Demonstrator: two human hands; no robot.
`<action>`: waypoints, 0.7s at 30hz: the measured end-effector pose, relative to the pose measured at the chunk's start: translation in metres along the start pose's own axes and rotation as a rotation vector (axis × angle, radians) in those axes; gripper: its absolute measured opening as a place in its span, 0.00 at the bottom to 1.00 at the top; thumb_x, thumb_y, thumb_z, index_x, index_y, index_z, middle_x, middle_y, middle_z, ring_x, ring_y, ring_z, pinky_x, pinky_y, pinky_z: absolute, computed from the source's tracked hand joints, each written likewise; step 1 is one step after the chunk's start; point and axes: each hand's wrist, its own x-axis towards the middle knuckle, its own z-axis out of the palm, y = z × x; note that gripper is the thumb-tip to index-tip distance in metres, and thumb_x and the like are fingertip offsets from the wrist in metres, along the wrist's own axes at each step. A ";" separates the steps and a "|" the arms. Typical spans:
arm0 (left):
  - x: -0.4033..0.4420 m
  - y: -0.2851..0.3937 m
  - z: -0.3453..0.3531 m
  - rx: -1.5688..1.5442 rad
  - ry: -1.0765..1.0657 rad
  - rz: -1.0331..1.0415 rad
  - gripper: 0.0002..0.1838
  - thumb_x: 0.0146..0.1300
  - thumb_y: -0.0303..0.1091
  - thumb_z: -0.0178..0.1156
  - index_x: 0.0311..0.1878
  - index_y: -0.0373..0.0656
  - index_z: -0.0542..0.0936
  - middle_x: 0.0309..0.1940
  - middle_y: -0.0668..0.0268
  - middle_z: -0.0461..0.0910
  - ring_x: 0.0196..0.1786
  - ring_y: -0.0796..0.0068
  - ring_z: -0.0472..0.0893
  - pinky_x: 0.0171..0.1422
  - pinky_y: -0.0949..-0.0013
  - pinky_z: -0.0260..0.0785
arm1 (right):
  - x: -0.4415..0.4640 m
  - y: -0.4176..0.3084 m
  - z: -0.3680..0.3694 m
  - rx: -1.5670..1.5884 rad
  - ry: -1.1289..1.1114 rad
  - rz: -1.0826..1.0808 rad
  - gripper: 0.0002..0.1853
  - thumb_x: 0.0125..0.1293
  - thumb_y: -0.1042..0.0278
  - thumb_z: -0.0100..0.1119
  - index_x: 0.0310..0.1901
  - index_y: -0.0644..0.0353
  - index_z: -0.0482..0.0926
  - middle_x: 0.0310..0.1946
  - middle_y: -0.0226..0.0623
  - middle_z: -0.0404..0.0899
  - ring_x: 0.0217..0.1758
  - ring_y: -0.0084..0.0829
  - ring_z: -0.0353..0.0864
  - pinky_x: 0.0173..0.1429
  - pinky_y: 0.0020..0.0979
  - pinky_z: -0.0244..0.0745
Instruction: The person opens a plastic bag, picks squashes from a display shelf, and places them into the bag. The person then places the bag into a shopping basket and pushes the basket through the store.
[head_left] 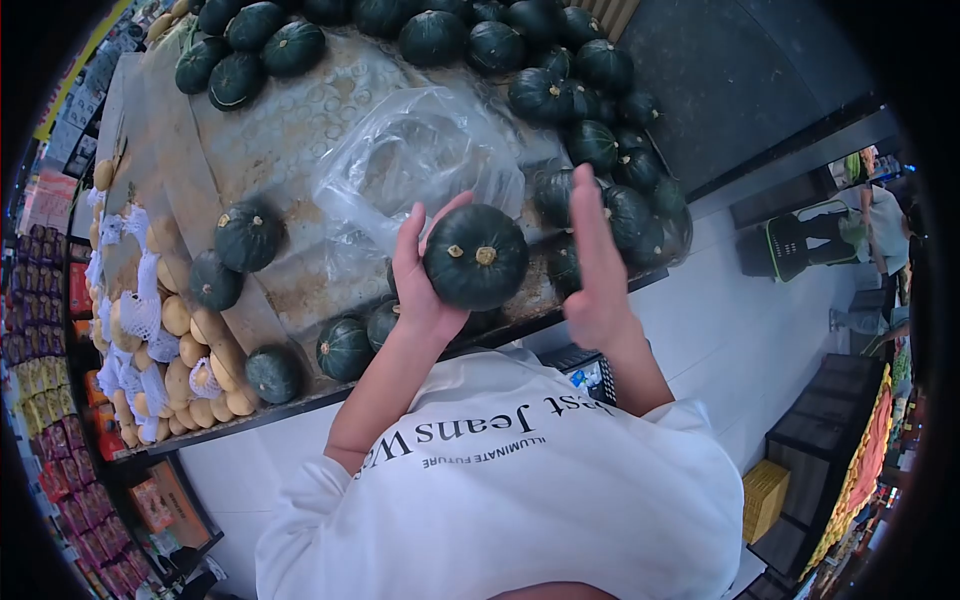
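A round dark green squash (pixel 476 257) rests in my left hand (pixel 425 285), its stem spot facing up at me. The fingers wrap around its left side, and part of them is hidden behind it. To the right of the squash, my right hand (pixel 597 265) is held apart from it, flat and edge-on, with straight fingers and nothing in it. Beyond my left hand a crumpled clear plastic bag (pixel 385 165) lies on the display surface (pixel 290 125). More dark green squashes (pixel 625 215) are heaped behind my right hand.
Squashes (pixel 435 38) line the display's far edge, and a few (pixel 343 347) sit along its near edge. Pale oblong produce (pixel 180 385), partly in white foam nets, is piled at the left. At the right a person (pixel 885 230) stands near a black-and-green shopping basket (pixel 805 240).
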 end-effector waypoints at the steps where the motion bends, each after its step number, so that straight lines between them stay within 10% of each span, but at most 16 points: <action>1: 0.001 0.001 -0.001 -0.009 -0.009 -0.004 0.35 0.64 0.59 0.44 0.63 0.39 0.67 0.55 0.51 0.73 0.57 0.59 0.74 0.63 0.57 0.65 | 0.002 -0.010 0.000 -0.001 -0.106 -0.086 0.41 0.65 0.40 0.44 0.68 0.68 0.55 0.67 0.54 0.57 0.72 0.50 0.53 0.74 0.46 0.46; 2: 0.002 0.002 0.000 -0.018 -0.019 -0.007 0.35 0.64 0.59 0.44 0.63 0.39 0.67 0.55 0.51 0.72 0.57 0.59 0.74 0.64 0.57 0.65 | 0.010 -0.017 0.001 -0.059 -0.388 -0.106 0.40 0.64 0.43 0.48 0.67 0.70 0.56 0.66 0.54 0.59 0.71 0.51 0.55 0.73 0.47 0.49; 6: -0.003 0.008 0.000 -0.014 0.041 0.036 0.36 0.64 0.60 0.43 0.63 0.38 0.67 0.57 0.50 0.71 0.59 0.58 0.73 0.64 0.55 0.64 | -0.003 0.010 0.001 0.126 0.063 0.512 0.31 0.70 0.60 0.39 0.68 0.73 0.51 0.68 0.58 0.54 0.73 0.49 0.52 0.73 0.41 0.48; 12: -0.019 0.014 0.006 0.257 -0.055 0.527 0.36 0.66 0.59 0.42 0.68 0.42 0.57 0.60 0.48 0.67 0.61 0.56 0.71 0.65 0.55 0.63 | 0.011 -0.032 0.046 1.255 0.486 0.693 0.35 0.72 0.44 0.32 0.72 0.59 0.44 0.72 0.47 0.48 0.74 0.41 0.51 0.75 0.39 0.45; 18: -0.025 0.011 0.003 0.702 -0.241 0.966 0.36 0.68 0.55 0.42 0.70 0.43 0.48 0.67 0.47 0.55 0.69 0.48 0.60 0.70 0.47 0.57 | 0.032 -0.052 0.070 1.862 0.445 1.185 0.35 0.68 0.38 0.36 0.69 0.54 0.56 0.55 0.40 0.72 0.57 0.34 0.73 0.62 0.37 0.68; 21: -0.035 0.014 0.006 0.705 -0.303 0.965 0.41 0.65 0.60 0.45 0.70 0.39 0.50 0.68 0.47 0.55 0.70 0.53 0.58 0.72 0.50 0.51 | 0.023 -0.041 0.078 2.127 0.306 1.050 0.34 0.66 0.38 0.40 0.65 0.55 0.64 0.48 0.35 0.77 0.52 0.34 0.77 0.58 0.37 0.72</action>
